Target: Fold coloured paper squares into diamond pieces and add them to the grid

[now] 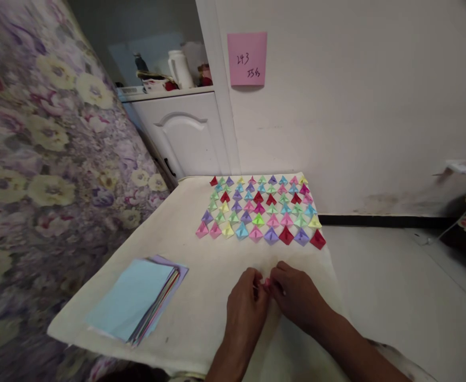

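Paper stack (135,297) left of hands (247,302)

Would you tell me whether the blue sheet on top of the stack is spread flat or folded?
Spread flat: the blue sheet lies broad and smooth on the stack, with no fold showing.

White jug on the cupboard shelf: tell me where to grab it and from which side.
Take the handle, on the left side of the jug in this view. Come from the shelf's open front, slightly left: the handle bows out from the body and looks like the surest grip. Mind the clutter beside it.
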`<action>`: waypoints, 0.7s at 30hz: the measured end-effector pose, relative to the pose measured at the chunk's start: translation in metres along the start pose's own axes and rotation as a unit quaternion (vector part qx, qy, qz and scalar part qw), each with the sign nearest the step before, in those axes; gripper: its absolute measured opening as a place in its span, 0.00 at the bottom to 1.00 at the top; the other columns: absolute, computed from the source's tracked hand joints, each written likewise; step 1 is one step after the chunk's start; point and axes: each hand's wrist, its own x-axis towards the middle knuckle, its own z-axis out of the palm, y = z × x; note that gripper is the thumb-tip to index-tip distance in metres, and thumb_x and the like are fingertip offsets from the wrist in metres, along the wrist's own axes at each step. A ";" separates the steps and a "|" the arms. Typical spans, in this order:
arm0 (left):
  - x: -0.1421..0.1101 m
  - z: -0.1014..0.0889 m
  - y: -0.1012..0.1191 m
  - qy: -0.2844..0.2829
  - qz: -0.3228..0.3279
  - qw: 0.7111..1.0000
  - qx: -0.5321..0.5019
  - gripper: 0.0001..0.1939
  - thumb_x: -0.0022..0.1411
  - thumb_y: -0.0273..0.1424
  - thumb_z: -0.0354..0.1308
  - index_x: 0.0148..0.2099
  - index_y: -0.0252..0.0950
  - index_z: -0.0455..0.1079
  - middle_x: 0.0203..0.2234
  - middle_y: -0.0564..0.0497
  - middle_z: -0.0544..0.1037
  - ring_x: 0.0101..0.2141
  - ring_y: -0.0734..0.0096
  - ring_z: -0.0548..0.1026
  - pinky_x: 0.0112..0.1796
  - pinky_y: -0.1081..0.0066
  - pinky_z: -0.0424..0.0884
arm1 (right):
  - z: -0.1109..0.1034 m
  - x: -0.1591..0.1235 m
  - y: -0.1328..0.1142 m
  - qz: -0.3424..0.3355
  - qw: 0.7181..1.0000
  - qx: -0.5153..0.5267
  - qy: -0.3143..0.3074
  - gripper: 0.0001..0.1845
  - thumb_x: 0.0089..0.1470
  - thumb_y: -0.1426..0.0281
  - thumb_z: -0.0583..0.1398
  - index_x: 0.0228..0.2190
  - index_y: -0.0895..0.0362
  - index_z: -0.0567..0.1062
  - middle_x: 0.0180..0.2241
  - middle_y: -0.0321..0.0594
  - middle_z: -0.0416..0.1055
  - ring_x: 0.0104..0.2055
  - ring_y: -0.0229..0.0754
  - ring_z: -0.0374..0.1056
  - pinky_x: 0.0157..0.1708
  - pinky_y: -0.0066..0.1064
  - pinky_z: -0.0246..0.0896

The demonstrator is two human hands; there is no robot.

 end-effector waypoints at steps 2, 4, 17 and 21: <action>0.000 0.001 0.000 -0.005 0.009 1.000 0.003 0.09 0.59 0.27 0.46 0.40 0.40 0.65 0.31 0.53 0.72 0.29 0.71 0.71 0.29 0.74 0.62 | 0.002 0.000 0.001 0.002 1.000 0.000 -0.001 0.08 0.54 0.75 0.53 0.24 0.57 0.66 0.29 0.35 0.63 0.27 0.33 0.63 0.27 0.24 0.49; 0.000 0.001 0.001 -0.015 0.021 0.999 0.019 0.09 0.59 0.27 0.45 0.39 0.40 0.66 0.32 0.52 0.71 0.31 0.71 0.70 0.31 0.74 0.62 | 0.004 0.001 0.002 0.005 1.000 -0.001 -0.002 0.07 0.54 0.74 0.53 0.25 0.57 0.67 0.29 0.35 0.63 0.27 0.33 0.63 0.27 0.24 0.49; 0.001 0.000 -0.015 -0.087 0.079 0.988 0.105 0.09 0.57 0.22 0.45 0.33 0.38 0.65 0.31 0.52 0.68 0.31 0.73 0.68 0.31 0.75 0.59 | 0.009 0.004 0.009 0.020 0.999 -0.046 -0.020 0.08 0.53 0.74 0.52 0.24 0.56 0.67 0.29 0.35 0.64 0.26 0.33 0.62 0.26 0.25 0.45; 0.002 0.000 -0.018 -0.101 0.085 0.982 0.133 0.09 0.57 0.22 0.45 0.31 0.38 0.65 0.29 0.52 0.68 0.30 0.73 0.68 0.29 0.75 0.58 | 0.010 0.004 0.008 0.027 0.997 -0.056 -0.038 0.07 0.53 0.72 0.53 0.24 0.56 0.67 0.29 0.35 0.64 0.26 0.33 0.61 0.25 0.26 0.44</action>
